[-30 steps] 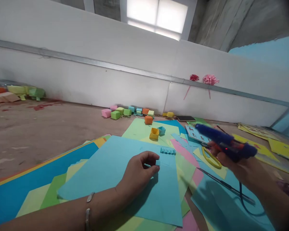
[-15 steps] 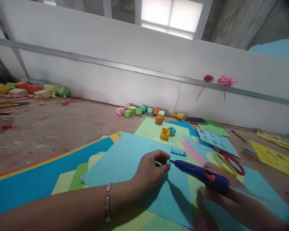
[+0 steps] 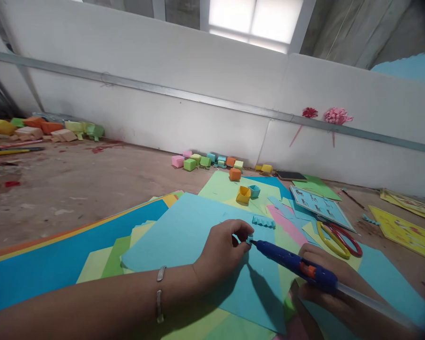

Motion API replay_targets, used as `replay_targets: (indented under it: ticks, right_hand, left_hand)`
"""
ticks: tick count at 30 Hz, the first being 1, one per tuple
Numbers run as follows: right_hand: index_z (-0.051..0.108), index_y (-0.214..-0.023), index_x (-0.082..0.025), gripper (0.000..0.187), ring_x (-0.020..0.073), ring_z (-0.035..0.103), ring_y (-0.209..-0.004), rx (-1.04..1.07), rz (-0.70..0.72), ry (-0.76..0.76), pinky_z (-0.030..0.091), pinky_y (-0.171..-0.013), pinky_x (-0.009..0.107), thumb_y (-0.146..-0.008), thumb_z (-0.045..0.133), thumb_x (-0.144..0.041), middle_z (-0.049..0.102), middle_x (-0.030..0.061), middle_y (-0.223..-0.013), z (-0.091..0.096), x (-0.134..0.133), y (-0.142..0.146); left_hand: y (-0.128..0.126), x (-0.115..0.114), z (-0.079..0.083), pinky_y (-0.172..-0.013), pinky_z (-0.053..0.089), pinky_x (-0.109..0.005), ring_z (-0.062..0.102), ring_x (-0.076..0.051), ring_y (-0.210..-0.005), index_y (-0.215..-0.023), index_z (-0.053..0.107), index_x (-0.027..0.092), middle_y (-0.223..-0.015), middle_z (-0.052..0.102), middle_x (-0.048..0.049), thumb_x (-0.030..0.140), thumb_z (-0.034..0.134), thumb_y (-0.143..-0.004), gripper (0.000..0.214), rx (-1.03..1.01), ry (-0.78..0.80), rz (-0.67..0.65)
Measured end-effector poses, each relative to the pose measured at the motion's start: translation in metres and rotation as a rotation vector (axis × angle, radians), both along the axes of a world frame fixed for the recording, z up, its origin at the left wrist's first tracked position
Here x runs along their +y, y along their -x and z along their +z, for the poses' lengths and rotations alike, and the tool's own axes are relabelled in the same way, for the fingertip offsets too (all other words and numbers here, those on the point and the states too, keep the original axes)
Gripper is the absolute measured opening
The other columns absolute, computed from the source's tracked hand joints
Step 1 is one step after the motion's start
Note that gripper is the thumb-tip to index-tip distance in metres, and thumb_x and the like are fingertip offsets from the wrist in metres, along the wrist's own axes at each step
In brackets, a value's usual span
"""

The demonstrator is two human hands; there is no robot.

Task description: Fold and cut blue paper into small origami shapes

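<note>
My left hand (image 3: 221, 248) pinches a small light-blue paper piece (image 3: 250, 239) between thumb and fingertips, above a light-blue sheet (image 3: 177, 231). My right hand (image 3: 326, 271) is wrapped round a dark-blue glue gun (image 3: 286, 259) with an orange trigger; a clear glue stick (image 3: 368, 302) sticks out of its rear. The gun's nozzle is at the paper piece, but whether it touches cannot be made out. Just beyond my left fingers lies a pleated light-blue paper strip (image 3: 264, 222). Farther back stand an open yellow paper box (image 3: 243, 194) and an open blue paper box (image 3: 254, 191).
Scissors (image 3: 335, 240) with yellow and red handles lie beyond my right hand, beside a picture card (image 3: 320, 206). Several small paper cubes (image 3: 205, 161) line the wall's foot. Larger paper shapes (image 3: 53, 128) sit far left. Stacked coloured sheets (image 3: 92, 236) spread under my left arm.
The glue gun's nozzle has dipped slightly at the small paper piece, which is turned a little in my left fingertips. The view has shifted slightly; both hands keep their grips.
</note>
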State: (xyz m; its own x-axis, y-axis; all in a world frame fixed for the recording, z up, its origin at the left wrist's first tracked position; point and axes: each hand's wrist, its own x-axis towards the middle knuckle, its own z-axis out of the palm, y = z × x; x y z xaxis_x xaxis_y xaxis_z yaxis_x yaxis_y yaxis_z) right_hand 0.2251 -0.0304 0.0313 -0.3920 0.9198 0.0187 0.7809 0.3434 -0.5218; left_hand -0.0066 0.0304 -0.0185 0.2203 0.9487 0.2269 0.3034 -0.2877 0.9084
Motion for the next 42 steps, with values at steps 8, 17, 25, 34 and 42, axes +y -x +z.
replay_targets:
  ticks: [8,17,25,34,42]
  right_hand:
    - [0.045,-0.071,-0.025,0.027,0.0147,0.053,-0.063,-0.026,0.027,0.054,0.044,-0.055,0.024,-0.09,0.054,-0.041,0.057,-0.0006,-0.075,0.001,-0.002,-0.004]
    - [0.044,-0.074,-0.023,0.025,0.0137,0.052,-0.065,-0.064,0.021,0.079,0.043,-0.059,0.023,-0.091,0.054,-0.039,0.055,-0.0012,-0.078,-0.002,-0.003,-0.009]
    - [0.045,-0.072,-0.023,0.026,0.0131,0.05,-0.061,-0.045,0.033,0.053,0.041,-0.055,0.022,-0.091,0.055,-0.039,0.055,-0.002,-0.074,0.0,-0.004,-0.007]
    - [0.046,-0.075,-0.024,0.022,0.0134,0.051,-0.062,-0.047,0.039,0.052,0.041,-0.055,0.024,-0.09,0.058,-0.037,0.055,-0.0027,-0.075,-0.003,-0.004,-0.011]
    - [0.046,-0.074,-0.024,0.027,0.0131,0.053,-0.063,-0.047,-0.023,0.091,0.044,-0.059,0.024,-0.091,0.054,-0.043,0.055,-0.0031,-0.076,0.001,-0.007,-0.006]
  left_hand:
    - [0.002,-0.001,-0.003,-0.066,0.047,-0.026,0.058,-0.015,-0.07,-0.084,0.068,0.018,-0.081,0.068,-0.0024,0.001,0.058,-0.066,0.026,0.115,-0.143,-0.023]
    - [0.001,0.0,-0.001,-0.067,0.049,-0.026,0.059,-0.014,-0.068,-0.083,0.069,0.018,-0.08,0.069,-0.0021,0.001,0.06,-0.066,0.025,0.145,-0.101,-0.043]
    - [0.001,-0.001,0.001,-0.066,0.049,-0.025,0.059,-0.014,-0.068,-0.081,0.069,0.018,-0.079,0.069,-0.0014,-0.001,0.061,-0.066,0.026,0.139,-0.093,-0.042]
    - [0.0,-0.002,0.002,-0.066,0.05,-0.025,0.06,-0.014,-0.067,-0.08,0.07,0.018,-0.078,0.07,-0.0017,-0.001,0.059,-0.065,0.026,0.112,-0.052,-0.028]
    - [0.0,-0.002,0.001,-0.066,0.051,-0.024,0.061,-0.014,-0.068,-0.079,0.071,0.018,-0.077,0.071,-0.001,0.0,0.06,-0.065,0.025,0.077,-0.034,-0.025]
